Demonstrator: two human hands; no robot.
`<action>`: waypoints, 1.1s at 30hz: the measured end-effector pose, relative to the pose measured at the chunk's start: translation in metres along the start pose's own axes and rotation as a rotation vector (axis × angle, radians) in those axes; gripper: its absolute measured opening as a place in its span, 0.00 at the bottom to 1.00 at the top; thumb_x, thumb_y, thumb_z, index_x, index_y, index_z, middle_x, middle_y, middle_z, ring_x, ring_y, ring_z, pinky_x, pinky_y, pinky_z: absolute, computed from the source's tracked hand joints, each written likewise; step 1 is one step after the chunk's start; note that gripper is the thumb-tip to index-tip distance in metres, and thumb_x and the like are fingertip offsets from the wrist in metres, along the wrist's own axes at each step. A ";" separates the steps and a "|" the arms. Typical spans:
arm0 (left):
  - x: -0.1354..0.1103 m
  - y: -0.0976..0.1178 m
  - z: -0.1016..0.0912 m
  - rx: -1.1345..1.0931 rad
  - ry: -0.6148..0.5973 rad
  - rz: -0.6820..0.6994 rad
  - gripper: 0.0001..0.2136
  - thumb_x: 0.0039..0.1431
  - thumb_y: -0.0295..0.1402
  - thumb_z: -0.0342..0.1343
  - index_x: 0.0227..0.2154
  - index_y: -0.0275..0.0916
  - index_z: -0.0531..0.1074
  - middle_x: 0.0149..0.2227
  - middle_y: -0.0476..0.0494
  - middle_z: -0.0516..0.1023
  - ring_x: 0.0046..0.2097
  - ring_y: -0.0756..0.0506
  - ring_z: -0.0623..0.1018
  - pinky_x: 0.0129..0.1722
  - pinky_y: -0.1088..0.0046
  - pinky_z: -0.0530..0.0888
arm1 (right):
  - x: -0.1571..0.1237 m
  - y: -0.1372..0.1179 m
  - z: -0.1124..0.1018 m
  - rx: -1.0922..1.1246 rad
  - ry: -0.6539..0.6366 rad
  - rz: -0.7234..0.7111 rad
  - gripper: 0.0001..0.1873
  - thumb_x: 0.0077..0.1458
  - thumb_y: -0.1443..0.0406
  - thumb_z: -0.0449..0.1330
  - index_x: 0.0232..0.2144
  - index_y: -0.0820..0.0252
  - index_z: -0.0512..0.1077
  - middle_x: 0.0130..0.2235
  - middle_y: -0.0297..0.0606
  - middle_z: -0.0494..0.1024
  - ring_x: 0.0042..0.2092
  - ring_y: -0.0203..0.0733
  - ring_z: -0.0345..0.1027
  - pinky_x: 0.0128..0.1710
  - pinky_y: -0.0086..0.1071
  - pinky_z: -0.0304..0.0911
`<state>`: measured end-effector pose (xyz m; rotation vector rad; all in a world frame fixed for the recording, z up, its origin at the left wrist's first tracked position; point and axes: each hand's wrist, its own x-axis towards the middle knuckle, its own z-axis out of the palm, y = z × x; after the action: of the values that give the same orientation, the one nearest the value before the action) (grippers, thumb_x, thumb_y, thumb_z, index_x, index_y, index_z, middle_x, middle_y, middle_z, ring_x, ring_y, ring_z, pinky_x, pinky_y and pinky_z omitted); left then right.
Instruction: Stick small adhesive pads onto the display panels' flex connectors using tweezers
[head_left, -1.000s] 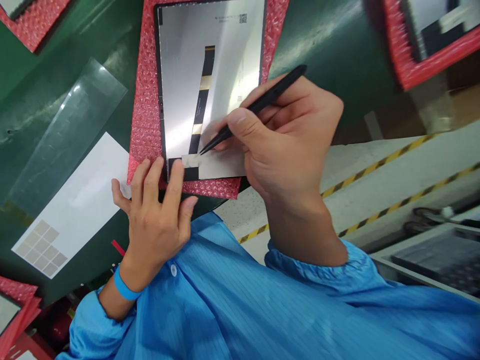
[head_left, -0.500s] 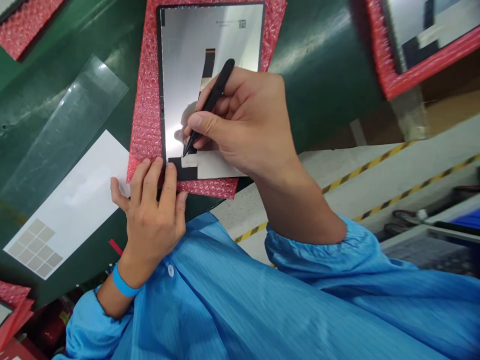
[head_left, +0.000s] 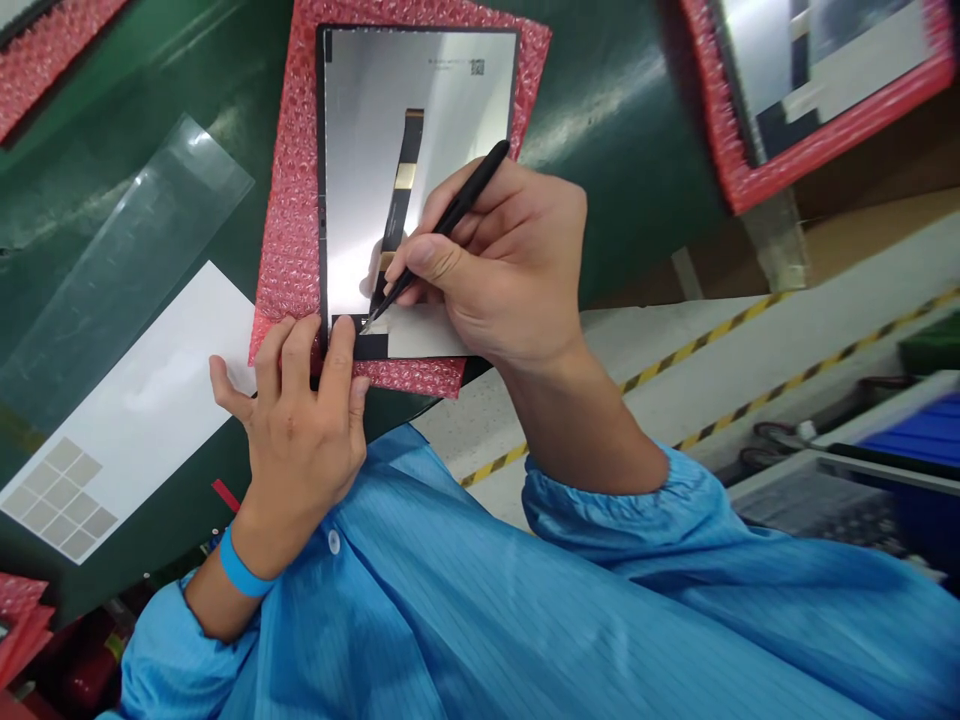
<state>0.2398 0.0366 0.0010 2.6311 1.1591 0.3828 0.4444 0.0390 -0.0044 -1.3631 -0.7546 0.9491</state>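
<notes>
A display panel [head_left: 360, 120], silver-backed with a dark frame, lies on a red bubble-wrap bag [head_left: 289, 230]. Along its back runs a black and gold flex cable [head_left: 397, 200]. My right hand [head_left: 510, 260] grips a slim black pen-shaped tool [head_left: 469, 195] with a fine pointed tip; whether it is a pair of tweezers I cannot tell. The tip touches down by the pale tape and black strip [head_left: 370, 346] at the panel's near left corner. My left hand [head_left: 304, 410] lies with fingers spread, its index fingertip on that corner and other fingertips on the bag.
On the green table [head_left: 225, 215] at left lie a clear plastic strip [head_left: 142, 230] and a white sheet with grey square stickers [head_left: 142, 400]. Another panel [head_left: 765, 100] in red bubble wrap is at upper right. The table's edge runs below the panel.
The tool's tip has moved slightly down and left, and my right hand has tilted, uncovering more of the flex cable. My left index finger reaches a little further onto the corner.
</notes>
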 end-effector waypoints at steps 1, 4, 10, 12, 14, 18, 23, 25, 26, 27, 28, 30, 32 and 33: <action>0.000 0.000 0.000 0.003 -0.001 -0.001 0.21 0.79 0.35 0.47 0.68 0.38 0.73 0.66 0.29 0.76 0.68 0.31 0.73 0.72 0.38 0.42 | 0.000 0.001 -0.001 -0.012 0.003 0.004 0.29 0.50 0.41 0.80 0.32 0.52 0.72 0.29 0.30 0.80 0.31 0.41 0.79 0.26 0.31 0.77; 0.000 0.001 0.000 0.012 -0.006 -0.004 0.21 0.80 0.35 0.46 0.68 0.38 0.72 0.66 0.29 0.76 0.69 0.32 0.72 0.73 0.38 0.42 | 0.000 0.003 -0.003 -0.036 0.010 0.014 0.30 0.50 0.39 0.79 0.33 0.52 0.72 0.29 0.30 0.80 0.31 0.42 0.80 0.26 0.32 0.78; -0.001 0.001 -0.002 0.016 -0.013 -0.014 0.21 0.79 0.34 0.46 0.68 0.39 0.72 0.67 0.28 0.75 0.69 0.31 0.72 0.72 0.36 0.44 | 0.001 0.002 -0.006 -0.054 -0.032 0.000 0.30 0.52 0.39 0.78 0.34 0.52 0.72 0.32 0.31 0.81 0.32 0.42 0.80 0.28 0.32 0.78; -0.001 0.000 -0.002 0.004 -0.032 -0.025 0.21 0.79 0.34 0.46 0.68 0.39 0.72 0.67 0.28 0.75 0.69 0.30 0.72 0.72 0.33 0.45 | 0.002 0.000 -0.008 -0.060 -0.062 -0.005 0.29 0.52 0.40 0.78 0.34 0.52 0.72 0.32 0.31 0.81 0.31 0.40 0.79 0.28 0.31 0.78; 0.000 -0.001 -0.001 -0.011 -0.057 -0.038 0.21 0.79 0.35 0.46 0.69 0.40 0.72 0.67 0.28 0.74 0.69 0.29 0.71 0.71 0.30 0.46 | 0.004 -0.002 -0.011 -0.069 -0.094 -0.015 0.28 0.52 0.42 0.79 0.33 0.53 0.73 0.31 0.31 0.81 0.30 0.40 0.79 0.27 0.30 0.77; -0.004 0.002 -0.007 -0.035 -0.127 -0.082 0.22 0.79 0.36 0.45 0.70 0.42 0.70 0.70 0.29 0.72 0.71 0.28 0.69 0.70 0.25 0.48 | 0.005 -0.005 -0.019 -0.059 -0.151 -0.021 0.24 0.51 0.47 0.81 0.33 0.54 0.76 0.30 0.33 0.83 0.30 0.40 0.80 0.28 0.29 0.78; -0.011 -0.016 -0.045 -0.155 -0.231 -0.086 0.22 0.78 0.36 0.48 0.71 0.43 0.68 0.69 0.34 0.75 0.70 0.33 0.72 0.73 0.29 0.55 | 0.013 -0.014 -0.031 -0.082 -0.169 0.121 0.25 0.50 0.42 0.79 0.30 0.51 0.77 0.30 0.36 0.84 0.30 0.47 0.82 0.26 0.35 0.77; 0.001 -0.048 -0.071 -0.200 -0.182 -0.189 0.20 0.75 0.37 0.54 0.67 0.48 0.73 0.66 0.40 0.79 0.67 0.36 0.76 0.74 0.39 0.62 | 0.027 -0.022 -0.031 -0.096 -0.230 0.086 0.26 0.49 0.39 0.78 0.27 0.50 0.77 0.28 0.39 0.82 0.28 0.52 0.80 0.27 0.43 0.77; 0.011 -0.070 -0.085 -0.201 -0.124 -0.270 0.19 0.74 0.38 0.56 0.64 0.49 0.76 0.64 0.41 0.80 0.66 0.37 0.77 0.73 0.43 0.65 | 0.037 -0.028 -0.028 -0.108 -0.251 0.053 0.27 0.48 0.38 0.77 0.26 0.49 0.77 0.26 0.40 0.81 0.27 0.52 0.78 0.27 0.45 0.76; 0.025 -0.097 -0.099 -0.181 -0.054 -0.352 0.17 0.74 0.38 0.56 0.61 0.47 0.78 0.62 0.39 0.81 0.65 0.37 0.78 0.71 0.48 0.69 | 0.048 -0.035 -0.022 -0.127 -0.259 0.021 0.27 0.49 0.36 0.76 0.25 0.48 0.76 0.26 0.40 0.80 0.27 0.53 0.77 0.28 0.46 0.76; 0.042 -0.126 -0.113 -0.153 0.018 -0.439 0.17 0.74 0.39 0.55 0.60 0.44 0.79 0.63 0.35 0.81 0.65 0.35 0.78 0.70 0.49 0.70 | 0.063 -0.042 -0.012 -0.158 -0.252 -0.001 0.27 0.51 0.36 0.74 0.25 0.47 0.75 0.26 0.40 0.80 0.29 0.52 0.77 0.30 0.46 0.76; 0.083 -0.185 -0.133 -0.113 0.160 -0.638 0.18 0.76 0.39 0.53 0.60 0.36 0.77 0.63 0.26 0.78 0.67 0.32 0.75 0.70 0.44 0.68 | 0.097 -0.056 0.021 -0.266 -0.215 -0.001 0.23 0.62 0.42 0.68 0.27 0.48 0.73 0.32 0.40 0.82 0.35 0.51 0.80 0.39 0.45 0.78; 0.126 -0.234 -0.141 -0.137 0.217 -0.802 0.19 0.74 0.42 0.60 0.60 0.37 0.75 0.62 0.32 0.77 0.64 0.34 0.77 0.67 0.44 0.73 | 0.138 -0.067 0.067 -0.463 -0.200 0.067 0.20 0.73 0.52 0.61 0.30 0.54 0.71 0.37 0.44 0.83 0.37 0.48 0.80 0.44 0.44 0.79; 0.146 -0.251 -0.141 -0.167 0.233 -0.860 0.20 0.73 0.43 0.62 0.60 0.38 0.75 0.62 0.34 0.77 0.63 0.35 0.78 0.64 0.46 0.76 | 0.160 -0.072 0.092 -0.540 -0.198 0.092 0.17 0.74 0.55 0.61 0.33 0.57 0.73 0.40 0.46 0.83 0.38 0.48 0.80 0.44 0.45 0.79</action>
<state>0.1165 0.3261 0.0734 1.7431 2.0618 0.5652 0.4426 0.2254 0.0610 -1.7986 -1.1647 1.0030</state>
